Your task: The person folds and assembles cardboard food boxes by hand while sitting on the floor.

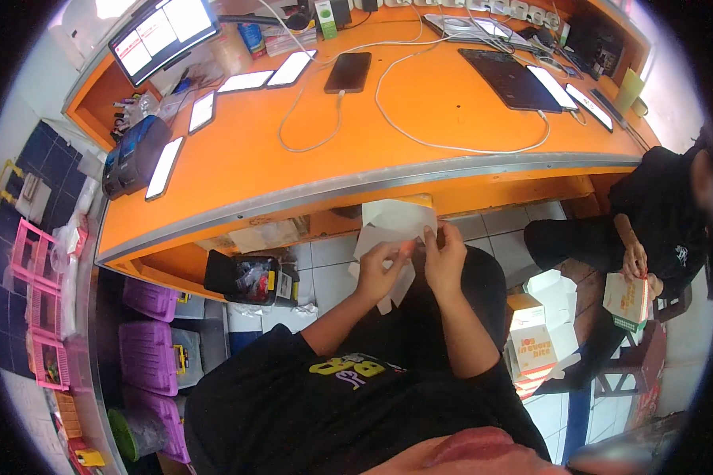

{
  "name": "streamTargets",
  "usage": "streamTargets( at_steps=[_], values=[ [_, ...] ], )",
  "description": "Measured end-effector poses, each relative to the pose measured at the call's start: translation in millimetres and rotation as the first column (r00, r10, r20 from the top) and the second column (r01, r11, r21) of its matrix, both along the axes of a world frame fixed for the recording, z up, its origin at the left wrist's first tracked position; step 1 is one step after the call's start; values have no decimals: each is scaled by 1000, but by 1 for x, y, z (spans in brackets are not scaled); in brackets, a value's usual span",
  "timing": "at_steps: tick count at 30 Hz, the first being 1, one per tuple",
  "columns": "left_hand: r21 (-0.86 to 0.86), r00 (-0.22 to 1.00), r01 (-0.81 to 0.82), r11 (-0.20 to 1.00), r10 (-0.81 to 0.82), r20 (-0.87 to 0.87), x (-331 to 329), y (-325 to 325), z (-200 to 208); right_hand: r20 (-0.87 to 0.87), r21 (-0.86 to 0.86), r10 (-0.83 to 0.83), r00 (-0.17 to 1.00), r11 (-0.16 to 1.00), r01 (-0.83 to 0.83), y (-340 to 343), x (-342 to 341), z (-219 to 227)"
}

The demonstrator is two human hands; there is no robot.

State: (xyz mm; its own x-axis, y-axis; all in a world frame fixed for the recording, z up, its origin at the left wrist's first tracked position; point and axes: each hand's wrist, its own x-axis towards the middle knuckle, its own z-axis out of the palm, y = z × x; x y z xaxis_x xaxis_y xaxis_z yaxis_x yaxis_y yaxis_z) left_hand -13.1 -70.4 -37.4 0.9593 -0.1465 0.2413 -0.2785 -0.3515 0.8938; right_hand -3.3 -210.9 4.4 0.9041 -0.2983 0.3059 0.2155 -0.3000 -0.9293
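A partly folded cardboard takeaway box point(396, 215) is held up over my lap, in front of the desk's edge, its plain white inside facing me. My left hand point(379, 271) pinches its lower left part, where a flap hangs down. On the right side, my right hand point(445, 257) grips the box edge between thumb and fingers. Both hands are closed on the card and close together. The box's outer side is mostly hidden. Beside my right leg stand printed takeaway boxes point(533, 346), some of them with white flaps raised.
The orange desk point(238, 150) ahead bears several phones, a tablet point(511, 79), cables and a monitor point(164, 36). A black bin point(249, 277) stands under it, near purple crates point(146, 356). At right, a seated co-worker's hand point(634, 257) holds another box point(626, 299).
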Motion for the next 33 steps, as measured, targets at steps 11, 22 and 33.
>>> streamTargets(
  at_steps=[11,22,33],
  values=[
    [-441,967,-134,887,20,-254,14,17,5,80,-290,196,977,942,-166,7,-7,10],
    [-436,954,6,900,-135,-266,5,19,17,37,106,263,964,958,-266,3,-3,-1],
    [-624,948,-126,771,-91,-304,8,28,3,146,-266,363,920,910,-317,19,-23,23]
  ],
)
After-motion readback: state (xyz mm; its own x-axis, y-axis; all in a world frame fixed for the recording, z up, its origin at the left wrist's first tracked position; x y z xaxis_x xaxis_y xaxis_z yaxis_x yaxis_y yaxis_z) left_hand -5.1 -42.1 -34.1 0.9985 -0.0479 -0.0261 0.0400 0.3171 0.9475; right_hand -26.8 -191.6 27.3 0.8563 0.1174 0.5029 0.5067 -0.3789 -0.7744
